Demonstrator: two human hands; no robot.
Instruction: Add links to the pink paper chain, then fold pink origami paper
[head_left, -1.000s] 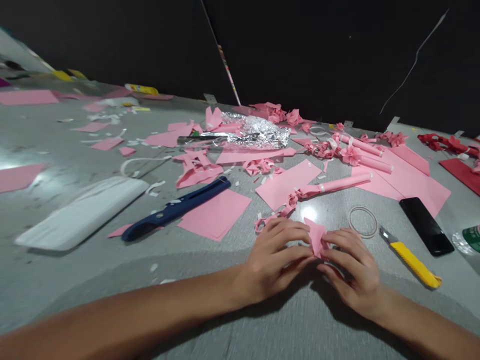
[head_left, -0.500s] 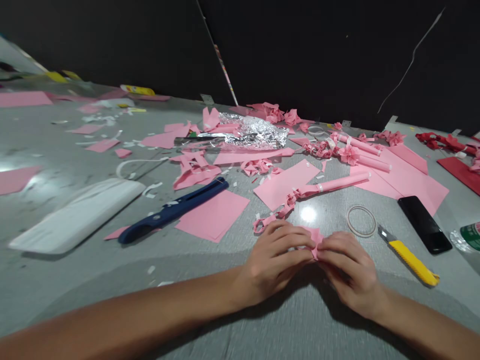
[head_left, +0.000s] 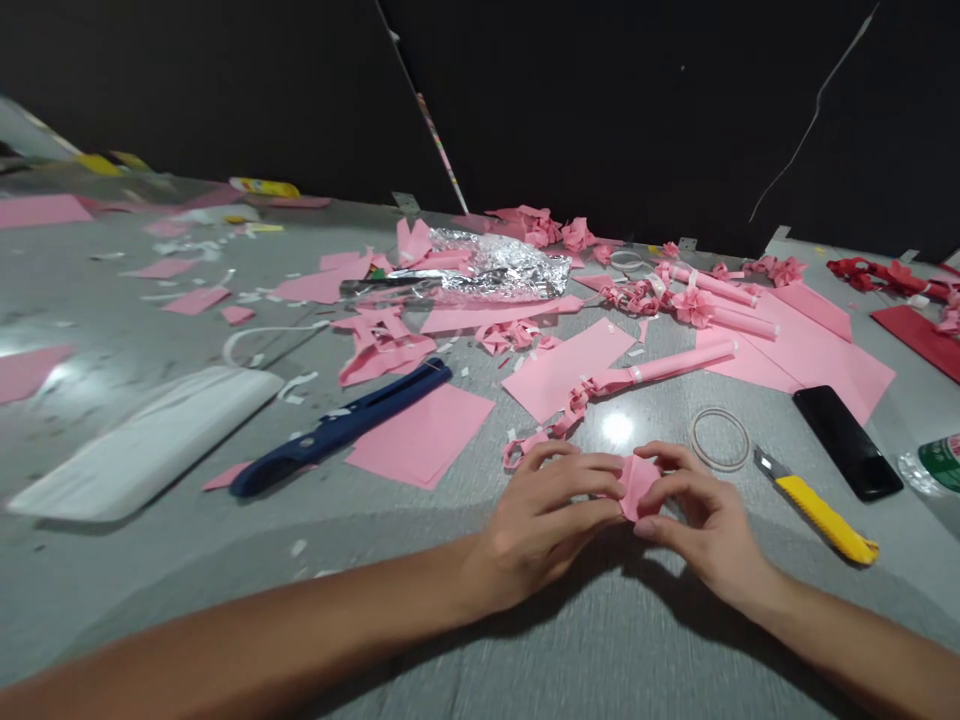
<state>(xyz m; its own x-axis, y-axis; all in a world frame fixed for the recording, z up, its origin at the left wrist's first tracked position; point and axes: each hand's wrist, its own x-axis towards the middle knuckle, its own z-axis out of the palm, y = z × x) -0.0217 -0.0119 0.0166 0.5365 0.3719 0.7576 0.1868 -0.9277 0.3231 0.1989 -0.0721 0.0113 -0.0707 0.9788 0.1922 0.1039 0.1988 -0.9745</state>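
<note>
A small folded piece of pink paper point(head_left: 637, 486) is held between my two hands, low over the grey surface. My left hand point(head_left: 551, 515) is closed on its left side, fingers laid over the edge. On the other side my right hand point(head_left: 701, 515) grips the paper with thumb and fingertips, its fingers curled. Just beyond them lies a rolled pink paper stick point(head_left: 675, 364) with a twisted paper chain at its near end. A roll of thin tape point(head_left: 720, 438) and a yellow box cutter point(head_left: 825, 515) rest right of my right hand.
Navy scissors point(head_left: 337, 428) lie on pink sheets point(head_left: 442, 440) to the left, beside a white folded packet point(head_left: 150, 440). Crumpled clear wrap point(head_left: 510, 265) and pink scraps spread along the black wall. At right are a black phone point(head_left: 847, 443) and a bottle point(head_left: 941, 463).
My right hand has shifted its grip, its fingers lifting and parting, so more of the pink paper shows. The left hand has barely moved. The view has shifted slightly.
</note>
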